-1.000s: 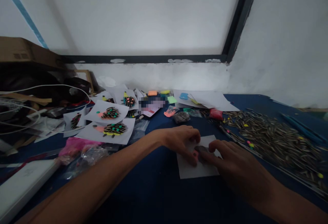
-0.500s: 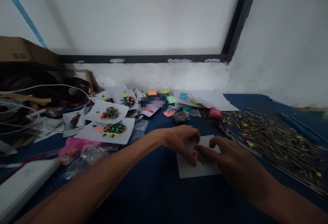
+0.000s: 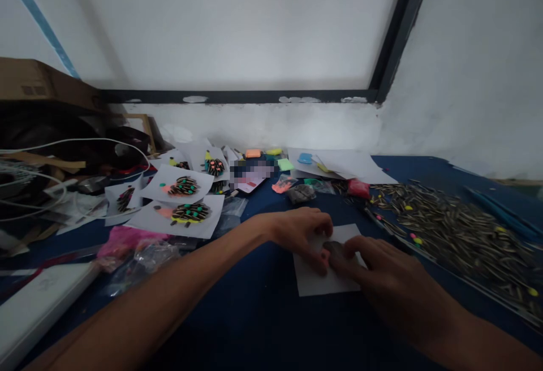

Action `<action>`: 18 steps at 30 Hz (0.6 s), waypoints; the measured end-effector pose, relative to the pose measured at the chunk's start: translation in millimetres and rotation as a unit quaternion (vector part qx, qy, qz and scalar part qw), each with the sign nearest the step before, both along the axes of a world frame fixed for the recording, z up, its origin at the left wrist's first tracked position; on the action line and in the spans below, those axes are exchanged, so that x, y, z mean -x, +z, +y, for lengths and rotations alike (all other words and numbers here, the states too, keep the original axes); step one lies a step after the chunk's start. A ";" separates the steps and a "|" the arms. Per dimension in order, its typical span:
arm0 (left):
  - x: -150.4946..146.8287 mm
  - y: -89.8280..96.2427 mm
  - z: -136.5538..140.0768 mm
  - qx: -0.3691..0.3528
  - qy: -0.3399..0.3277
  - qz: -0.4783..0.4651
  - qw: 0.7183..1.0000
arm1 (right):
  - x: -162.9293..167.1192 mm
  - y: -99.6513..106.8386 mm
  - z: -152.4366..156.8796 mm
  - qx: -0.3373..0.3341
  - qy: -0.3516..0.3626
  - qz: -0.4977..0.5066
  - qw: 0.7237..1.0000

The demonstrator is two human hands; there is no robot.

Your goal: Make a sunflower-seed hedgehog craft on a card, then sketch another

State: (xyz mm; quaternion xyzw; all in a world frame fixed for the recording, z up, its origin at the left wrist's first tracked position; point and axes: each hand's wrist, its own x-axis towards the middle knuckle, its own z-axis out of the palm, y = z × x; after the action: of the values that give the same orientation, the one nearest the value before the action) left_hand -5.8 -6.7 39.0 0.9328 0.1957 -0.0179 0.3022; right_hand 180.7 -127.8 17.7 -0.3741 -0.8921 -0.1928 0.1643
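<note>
At lower centre-right of the frame, here's the small white paper sheet [image 3: 309, 285], flat on the dark blue counter [image 3: 250, 331], carrying a coral-pink, soft-looking piece with a dark dot [image 3: 325, 256] and, against it, a smooth dark grey lump [image 3: 335, 248]. The left hand [image 3: 309, 241] arches over the sheet's left side, thumb and fingers well apart, gripping nothing visible; thumb down beside the pink, it's probably steadying the paper. In from the right comes the right hand [image 3: 360, 261], forefinger bent, thumb side low on the grey: pressing or pinching, I can't tell, its tips are lost in shadow. That hand hides the sheet's right edge, too.

Further out, right of frame, a broad heap of striped brown seeds [image 3: 462, 235] lies handily near the right hand. Over at centre-left, white papers bearing seed-covered figures [image 3: 207, 227] sit clear of the working sheet, presumably to keep them undisturbed. Behind, the dark-edged phone [image 3: 251, 183] is partly pixelated, unreadable; both forearms run out of frame below.
</note>
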 end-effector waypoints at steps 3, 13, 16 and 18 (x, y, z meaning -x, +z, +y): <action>-0.1 -0.4 0.0 -0.011 -0.004 -0.003 1.000 | 2.5 0.0 -0.3 0.007 0.011 0.008 1.000; 0.6 -1.0 0.0 0.004 0.004 -0.005 1.000 | -4.0 7.1 -0.7 0.029 0.015 0.072 0.997; 0.5 -1.1 0.2 0.007 0.004 -0.009 1.000 | -7.7 4.7 1.5 0.058 -0.004 0.107 0.993; 0.6 -0.7 -0.1 0.008 0.002 -0.009 1.000 | -8.1 2.0 3.2 0.090 -0.028 0.137 0.986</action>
State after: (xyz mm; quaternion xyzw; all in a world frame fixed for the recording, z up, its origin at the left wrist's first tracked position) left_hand -6.3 -6.8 38.3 0.9302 0.1945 -0.0107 0.3110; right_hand 188.8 -124.7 19.8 -0.4351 -0.8639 -0.0634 0.2455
